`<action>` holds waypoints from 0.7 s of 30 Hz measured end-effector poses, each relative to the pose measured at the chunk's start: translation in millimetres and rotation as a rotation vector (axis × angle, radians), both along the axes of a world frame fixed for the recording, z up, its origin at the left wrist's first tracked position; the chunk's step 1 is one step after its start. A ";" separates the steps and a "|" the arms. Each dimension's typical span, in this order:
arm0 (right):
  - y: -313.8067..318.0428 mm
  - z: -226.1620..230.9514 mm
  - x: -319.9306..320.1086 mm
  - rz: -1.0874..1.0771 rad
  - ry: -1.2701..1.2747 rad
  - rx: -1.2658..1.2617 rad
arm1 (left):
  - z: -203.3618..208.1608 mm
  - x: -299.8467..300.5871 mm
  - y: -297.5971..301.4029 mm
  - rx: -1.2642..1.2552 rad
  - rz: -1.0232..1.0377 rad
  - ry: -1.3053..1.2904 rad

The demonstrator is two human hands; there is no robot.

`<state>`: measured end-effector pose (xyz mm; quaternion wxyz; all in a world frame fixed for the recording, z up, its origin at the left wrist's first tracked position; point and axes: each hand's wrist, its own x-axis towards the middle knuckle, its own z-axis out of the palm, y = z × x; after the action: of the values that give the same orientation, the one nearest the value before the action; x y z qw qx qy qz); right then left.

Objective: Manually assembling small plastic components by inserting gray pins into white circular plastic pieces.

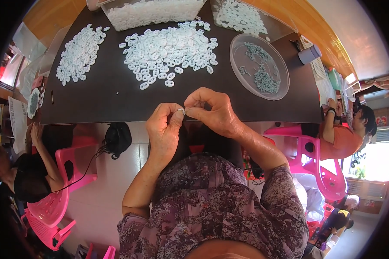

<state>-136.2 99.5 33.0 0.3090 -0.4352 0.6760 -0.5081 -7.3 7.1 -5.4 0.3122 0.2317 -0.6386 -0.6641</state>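
Over the table's near edge, my left hand [164,127] pinches a small white plastic piece [181,111] between thumb and forefinger. My right hand [214,113] meets it from the other side, its thumb and forefinger pressed together; whatever they grip is too small to make out. Beyond my hands lies a heap of white oval pieces [170,47], each with two holes. A second heap of white oval pieces [80,54] spreads at the left. To the right, a round clear plastic tray [234,71] holds small grey-green parts [266,81] in loose clumps.
A clear plastic bin [110,19] full of white pieces stands at the back, with another clear bin [285,30] right of it. A grey cylinder [310,55] is at the far right. People sit on both sides, beside pink chairs [333,183].
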 end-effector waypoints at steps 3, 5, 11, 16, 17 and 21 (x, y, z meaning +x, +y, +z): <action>-0.7 -1.9 1.2 -0.017 -0.047 -0.002 | 0.2 -2.1 2.1 -0.069 0.033 -0.023; -2.5 -2.3 4.2 -0.038 0.100 -0.032 | 0.5 -2.9 4.8 -0.133 0.059 -0.045; -9.1 -6.4 6.5 -0.090 0.157 -0.071 | 0.8 -4.2 -0.4 -0.219 0.113 -0.023; -7.7 -1.9 4.5 -0.068 0.086 -0.046 | 6.3 -2.0 -4.1 0.182 0.014 0.084; -7.5 -2.3 4.4 -0.061 0.086 -0.029 | 6.3 -1.6 -4.0 0.182 0.016 0.083; -9.0 -11.6 4.5 -0.047 0.117 -0.079 | 5.1 -1.4 -3.6 0.176 0.024 0.095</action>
<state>-131.8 90.5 21.4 0.2395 -0.4598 0.6824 -0.5153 -8.7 3.5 -0.3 0.3285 0.2342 -0.5594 -0.7241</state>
